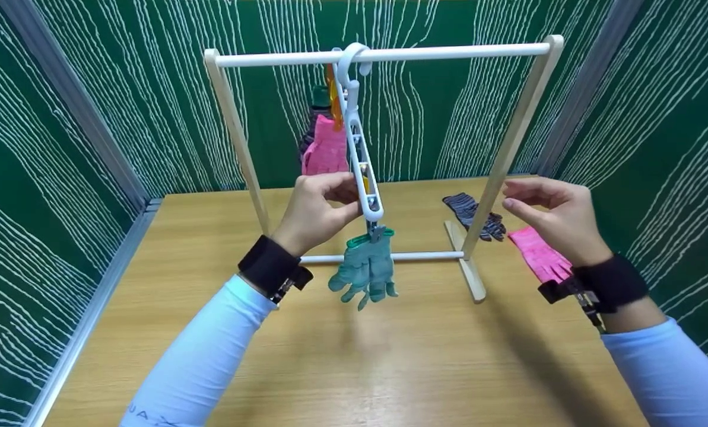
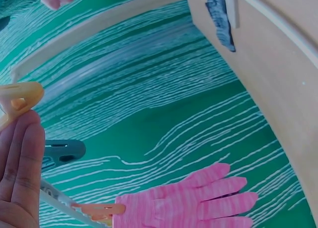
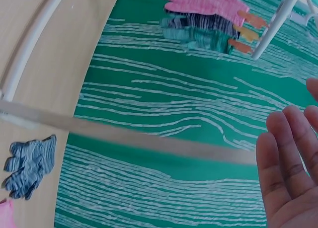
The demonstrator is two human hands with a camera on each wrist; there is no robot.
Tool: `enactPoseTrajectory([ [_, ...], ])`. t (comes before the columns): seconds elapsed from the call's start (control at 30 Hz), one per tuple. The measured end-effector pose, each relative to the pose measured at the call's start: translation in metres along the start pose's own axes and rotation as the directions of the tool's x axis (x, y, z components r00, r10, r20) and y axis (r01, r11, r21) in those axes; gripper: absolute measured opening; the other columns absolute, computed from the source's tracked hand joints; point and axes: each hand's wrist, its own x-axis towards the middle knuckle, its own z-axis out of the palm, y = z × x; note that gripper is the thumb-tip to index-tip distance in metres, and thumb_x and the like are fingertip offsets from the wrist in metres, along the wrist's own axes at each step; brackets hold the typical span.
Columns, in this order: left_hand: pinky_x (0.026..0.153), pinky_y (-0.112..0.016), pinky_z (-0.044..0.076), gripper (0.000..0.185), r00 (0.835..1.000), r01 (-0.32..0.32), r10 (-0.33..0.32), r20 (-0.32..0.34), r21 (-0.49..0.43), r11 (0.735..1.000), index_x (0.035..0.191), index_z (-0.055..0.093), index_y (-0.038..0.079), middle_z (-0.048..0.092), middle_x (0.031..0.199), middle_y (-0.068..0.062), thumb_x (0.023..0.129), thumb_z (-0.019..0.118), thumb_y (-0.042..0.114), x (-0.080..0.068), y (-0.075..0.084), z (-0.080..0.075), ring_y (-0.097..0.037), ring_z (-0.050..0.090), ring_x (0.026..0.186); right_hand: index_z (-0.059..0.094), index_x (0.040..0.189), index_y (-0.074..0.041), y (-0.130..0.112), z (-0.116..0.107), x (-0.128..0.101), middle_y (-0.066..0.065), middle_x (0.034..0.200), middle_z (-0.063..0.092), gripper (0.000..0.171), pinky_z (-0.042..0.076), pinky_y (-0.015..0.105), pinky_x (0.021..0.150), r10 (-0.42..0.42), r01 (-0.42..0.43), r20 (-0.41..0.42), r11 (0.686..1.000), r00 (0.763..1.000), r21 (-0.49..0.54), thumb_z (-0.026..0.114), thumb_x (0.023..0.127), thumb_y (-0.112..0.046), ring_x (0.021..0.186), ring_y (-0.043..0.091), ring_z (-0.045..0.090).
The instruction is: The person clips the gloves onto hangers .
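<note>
left hand [image 1: 315, 210] — grips hanger [image 1: 362, 172] | right hand [image 1: 552, 216] — free

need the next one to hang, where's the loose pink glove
In the head view the pink glove lies flat on the table, right of the rack's foot, just beyond the right hand.

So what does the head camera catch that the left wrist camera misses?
Only the head view shows the teal glove clipped low on the white hanger, the left hand holding that hanger, the open right hand and a pink glove on the table. Only the left wrist view shows the orange clip up close. Both show the hanging pink glove and the striped glove on the table.
</note>
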Motion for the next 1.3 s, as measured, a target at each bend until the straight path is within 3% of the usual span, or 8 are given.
enactPoseTrajectory([
  [0.37, 0.092, -0.045, 0.067, 0.024, 1.000, 0.011, -0.011, 0.001, 0.005, 1.000, 0.120, 0.077, -0.005, 0.083, 0.105, -0.018, 0.098, 0.079, 0.004, -0.002, 0.001, -0.002, -0.030, 0.080, 0.092, 0.077, 0.118, 0.011, 0.029, -0.014, 0.003, -0.022, 0.095, 0.077, 0.023, 0.057, 0.007, 0.082, 0.040, -0.043, -0.040, 0.997, 0.998, -0.065, 0.078, 0.096, 0.006, 0.085, -0.005, 0.073],
  [0.77, 0.090, -0.034, 0.067, 0.023, 1.000, -0.009, 0.009, 0.002, -0.002, 1.000, 0.118, 0.078, -0.006, 0.083, 0.105, -0.018, 0.097, 0.079, 0.005, -0.003, 0.000, -0.001, -0.029, 0.080, 0.092, 0.076, 0.122, 0.010, 0.058, -0.025, 0.003, -0.024, 0.093, 0.074, 0.026, 0.055, 0.004, 0.080, 0.131, -0.137, -0.051, 0.983, 0.990, -0.121, 0.078, 0.097, 0.000, 0.083, -0.007, 0.069],
  [1.03, 0.091, -0.045, 0.068, 0.025, 1.000, -0.004, 0.004, -0.001, 0.000, 1.000, 0.119, 0.077, -0.006, 0.082, 0.106, -0.019, 0.097, 0.080, 0.006, -0.004, -0.002, -0.001, -0.030, 0.081, 0.092, 0.075, 0.120, 0.013, 0.071, -0.026, 0.010, -0.031, 0.091, 0.070, 0.027, 0.052, 0.002, 0.079, 0.194, -0.198, -0.039, 0.964, 0.980, -0.180, 0.078, 0.098, -0.002, 0.083, -0.012, 0.067],
  [1.3, 0.091, -0.043, 0.068, 0.025, 1.000, 0.002, -0.002, 0.000, 0.004, 1.000, 0.119, 0.077, -0.006, 0.082, 0.106, -0.019, 0.097, 0.079, 0.005, -0.004, 0.000, -0.002, -0.030, 0.080, 0.092, 0.074, 0.126, 0.007, 0.091, -0.036, 0.016, -0.034, 0.092, 0.068, 0.035, 0.054, 0.005, 0.075, 0.286, -0.281, -0.011, 0.931, 0.958, -0.231, 0.079, 0.101, -0.016, 0.087, -0.013, 0.064],
])
